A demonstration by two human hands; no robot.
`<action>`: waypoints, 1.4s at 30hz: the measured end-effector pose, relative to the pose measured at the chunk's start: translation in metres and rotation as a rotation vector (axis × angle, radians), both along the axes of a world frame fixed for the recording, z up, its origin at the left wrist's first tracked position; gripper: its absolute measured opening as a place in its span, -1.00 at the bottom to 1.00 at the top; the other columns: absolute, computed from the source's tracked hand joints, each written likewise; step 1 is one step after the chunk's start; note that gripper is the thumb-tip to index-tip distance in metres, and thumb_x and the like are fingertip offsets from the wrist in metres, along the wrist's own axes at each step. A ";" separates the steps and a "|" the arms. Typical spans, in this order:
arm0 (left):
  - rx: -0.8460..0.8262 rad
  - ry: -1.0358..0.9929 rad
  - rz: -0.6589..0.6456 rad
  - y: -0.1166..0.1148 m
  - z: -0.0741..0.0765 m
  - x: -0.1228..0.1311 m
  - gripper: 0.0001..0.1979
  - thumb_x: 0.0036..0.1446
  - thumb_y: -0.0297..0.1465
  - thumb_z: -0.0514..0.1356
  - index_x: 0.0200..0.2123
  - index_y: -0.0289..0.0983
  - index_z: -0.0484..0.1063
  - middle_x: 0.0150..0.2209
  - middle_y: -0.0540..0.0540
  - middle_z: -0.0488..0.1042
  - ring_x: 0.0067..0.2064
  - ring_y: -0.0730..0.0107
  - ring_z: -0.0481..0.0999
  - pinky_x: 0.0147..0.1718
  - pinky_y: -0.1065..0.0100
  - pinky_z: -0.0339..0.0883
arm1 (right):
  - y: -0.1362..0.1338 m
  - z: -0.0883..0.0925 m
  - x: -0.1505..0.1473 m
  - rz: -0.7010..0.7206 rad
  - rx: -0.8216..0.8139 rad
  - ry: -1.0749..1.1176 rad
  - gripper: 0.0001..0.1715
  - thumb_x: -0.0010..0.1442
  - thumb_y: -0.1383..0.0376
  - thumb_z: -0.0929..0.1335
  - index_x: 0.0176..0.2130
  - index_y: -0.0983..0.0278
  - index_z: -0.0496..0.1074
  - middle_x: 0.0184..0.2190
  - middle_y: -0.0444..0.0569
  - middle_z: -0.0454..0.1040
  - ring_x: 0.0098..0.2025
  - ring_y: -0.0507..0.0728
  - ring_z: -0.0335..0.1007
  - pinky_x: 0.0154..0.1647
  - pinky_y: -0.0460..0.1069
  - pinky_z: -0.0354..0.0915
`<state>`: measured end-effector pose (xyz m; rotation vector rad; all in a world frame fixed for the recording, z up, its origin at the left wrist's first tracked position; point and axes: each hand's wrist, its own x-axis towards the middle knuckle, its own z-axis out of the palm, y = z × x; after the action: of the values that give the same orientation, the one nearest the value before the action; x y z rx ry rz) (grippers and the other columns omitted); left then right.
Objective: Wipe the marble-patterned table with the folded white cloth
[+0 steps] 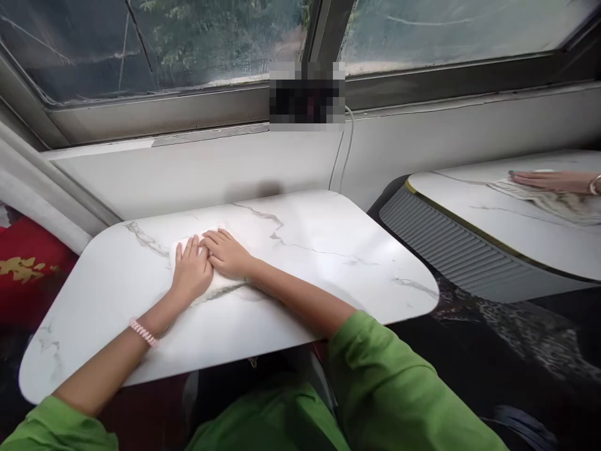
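Note:
A white cloth (220, 285) lies spread on a white marble-patterned tabletop (319, 250), left of its middle. My left hand (191, 269) rests flat on the cloth with its fingers stretched out, a pink coiled band around the wrist. Beside it, my right hand (226, 253) presses on the same cloth, fingers pointing left and their tips touching or overlapping the left hand's fingers. Both palms face down, so part of the cloth is hidden beneath them.
On the right, another person's hand (558, 181) lies on a striped cloth (554, 203) on a second marble-patterned table (507, 232). A cable (348, 150) hangs down the wall behind my table. Red fabric with gold marks (28, 269) is at the left. Windows line the back.

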<state>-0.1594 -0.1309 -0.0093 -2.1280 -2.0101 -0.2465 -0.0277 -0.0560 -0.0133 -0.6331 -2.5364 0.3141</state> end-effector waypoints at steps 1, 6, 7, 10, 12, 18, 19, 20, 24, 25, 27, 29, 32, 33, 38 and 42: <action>-0.016 0.008 -0.014 -0.012 0.001 0.010 -0.56 0.29 -0.42 -0.07 0.17 -0.41 0.30 0.30 -0.41 0.23 0.34 -0.08 0.18 0.30 -0.14 -0.01 | -0.012 0.000 0.012 0.011 -0.014 0.004 -0.56 0.19 0.39 0.18 0.05 0.37 0.34 0.15 0.20 0.36 0.24 0.24 0.18 0.37 0.22 -0.02; -0.069 0.001 -0.171 -0.065 0.007 0.056 -0.53 0.30 -0.39 -0.05 0.20 -0.48 0.28 0.29 -0.45 0.23 0.34 -0.11 0.17 0.30 -0.11 0.00 | -0.068 0.000 0.069 0.022 -0.062 -0.008 -0.54 0.15 0.39 0.19 0.04 0.35 0.33 0.17 0.23 0.34 0.28 0.26 0.14 0.37 0.27 -0.02; -0.073 -0.007 -0.210 -0.073 0.008 0.063 -0.52 0.31 -0.39 -0.06 0.22 -0.47 0.26 0.30 -0.44 0.21 0.36 -0.10 0.14 0.31 -0.12 -0.01 | -0.077 0.001 0.079 0.009 -0.070 -0.020 -0.54 0.15 0.38 0.18 0.05 0.36 0.33 0.18 0.24 0.33 0.30 0.28 0.12 0.37 0.28 -0.04; -0.075 -0.027 -0.289 -0.088 0.007 0.078 -0.51 0.33 -0.39 -0.09 0.25 -0.47 0.22 0.33 -0.44 0.15 0.39 -0.07 0.06 0.33 -0.12 -0.07 | -0.099 0.005 0.100 -0.030 -0.113 -0.048 -0.54 0.17 0.38 0.18 0.06 0.38 0.31 0.21 0.27 0.29 0.33 0.31 0.07 0.39 0.32 -0.09; -0.068 -0.034 -0.308 -0.092 0.007 0.084 -0.51 0.33 -0.40 -0.09 0.25 -0.48 0.22 0.33 -0.44 0.14 0.39 -0.07 0.06 0.33 -0.11 -0.09 | -0.105 0.009 0.108 -0.033 -0.168 -0.048 -0.55 0.17 0.38 0.18 0.05 0.35 0.31 0.23 0.24 0.28 0.35 0.30 0.06 0.39 0.32 -0.10; -0.067 -0.061 -0.275 -0.076 0.009 0.090 -0.47 0.31 -0.39 -0.06 0.30 -0.45 0.17 0.34 -0.39 0.15 0.38 -0.05 0.08 0.34 -0.09 -0.08 | -0.088 0.010 0.105 -0.102 -0.333 0.027 -0.55 0.13 0.36 0.18 0.03 0.28 0.30 0.16 0.12 0.40 0.33 0.25 0.12 0.37 0.32 -0.05; -0.075 -0.068 -0.262 -0.069 0.009 0.090 -0.47 0.31 -0.39 -0.05 0.30 -0.45 0.17 0.34 -0.39 0.15 0.38 -0.04 0.08 0.34 -0.08 -0.09 | -0.083 0.009 0.102 -0.132 -0.325 0.034 -0.54 0.13 0.37 0.17 0.03 0.28 0.30 0.14 0.11 0.41 0.32 0.25 0.14 0.37 0.31 -0.06; -0.084 -0.077 -0.249 -0.062 0.010 0.090 -0.47 0.31 -0.39 -0.05 0.30 -0.45 0.18 0.34 -0.38 0.15 0.38 -0.02 0.08 0.35 -0.06 -0.09 | -0.076 0.007 0.098 -0.159 -0.303 0.035 -0.53 0.14 0.38 0.16 0.04 0.29 0.31 0.13 0.12 0.41 0.31 0.24 0.15 0.37 0.29 -0.06; -0.101 -0.103 -0.223 -0.020 0.010 0.085 -0.47 0.31 -0.39 -0.06 0.30 -0.42 0.17 0.34 -0.33 0.17 0.39 0.05 0.07 0.36 -0.02 -0.11 | -0.040 0.001 0.085 -0.223 -0.176 0.016 -0.52 0.14 0.40 0.12 0.01 0.34 0.34 0.10 0.16 0.43 0.20 0.25 0.24 0.34 0.25 -0.05; -0.101 -0.103 -0.221 -0.007 0.010 0.083 -0.47 0.31 -0.40 -0.06 0.30 -0.42 0.17 0.34 -0.33 0.17 0.39 0.06 0.08 0.36 -0.01 -0.11 | -0.028 0.000 0.082 -0.229 -0.157 0.014 -0.53 0.14 0.40 0.12 0.00 0.34 0.34 0.08 0.16 0.43 0.17 0.25 0.26 0.33 0.24 -0.03; -0.094 -0.100 -0.221 0.021 0.009 0.079 -0.48 0.31 -0.40 -0.07 0.29 -0.41 0.19 0.34 -0.32 0.18 0.38 0.07 0.09 0.36 0.00 -0.11 | -0.001 -0.001 0.077 -0.242 -0.140 0.016 -0.54 0.15 0.40 0.12 -0.01 0.34 0.35 0.04 0.16 0.45 0.12 0.25 0.30 0.31 0.23 0.00; -0.084 -0.096 -0.222 0.050 0.008 0.075 -0.49 0.31 -0.41 -0.07 0.28 -0.42 0.20 0.33 -0.32 0.20 0.37 0.08 0.11 0.35 0.01 -0.11 | 0.026 -0.002 0.073 -0.252 -0.130 0.020 -0.56 0.16 0.39 0.12 -0.02 0.33 0.35 0.02 0.16 0.46 0.10 0.25 0.30 0.28 0.23 0.03; -0.067 -0.094 -0.240 0.090 0.007 0.070 -0.51 0.30 -0.42 -0.07 0.26 -0.41 0.23 0.30 -0.30 0.24 0.35 0.12 0.15 0.35 0.04 -0.10 | 0.063 -0.004 0.068 -0.282 -0.120 0.035 -0.58 0.17 0.40 0.12 -0.03 0.32 0.36 0.02 0.16 0.47 0.10 0.26 0.30 0.26 0.24 0.06; -0.060 -0.098 -0.248 0.101 0.006 0.069 -0.51 0.30 -0.42 -0.07 0.25 -0.39 0.23 0.29 -0.28 0.26 0.34 0.14 0.17 0.35 0.05 -0.09 | 0.073 -0.004 0.066 -0.297 -0.120 0.043 -0.58 0.16 0.40 0.12 -0.03 0.31 0.36 0.02 0.15 0.47 0.10 0.26 0.30 0.25 0.24 0.06; -0.030 -0.140 -0.254 0.144 0.004 0.064 -0.53 0.30 -0.43 -0.08 0.23 -0.33 0.27 0.26 -0.21 0.32 0.31 0.18 0.22 0.34 0.07 -0.07 | 0.113 -0.002 0.059 -0.329 -0.135 0.050 -0.59 0.13 0.44 0.12 -0.08 0.30 0.36 -0.02 0.11 0.50 0.06 0.23 0.34 0.21 0.19 0.12; -0.021 -0.147 -0.227 0.161 0.003 0.065 -0.53 0.31 -0.44 -0.07 0.24 -0.40 0.27 0.28 -0.26 0.29 0.32 0.15 0.20 0.35 0.09 -0.08 | 0.130 -0.002 0.058 -0.334 -0.120 0.061 -0.64 0.10 0.44 0.13 -0.16 0.28 0.37 -0.07 0.10 0.51 0.01 0.24 0.35 0.17 0.18 0.15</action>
<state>-0.0947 0.0303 -0.0062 -2.4171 -1.8490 -0.4301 0.0308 0.0744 -0.0149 -1.0590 -2.3158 0.3604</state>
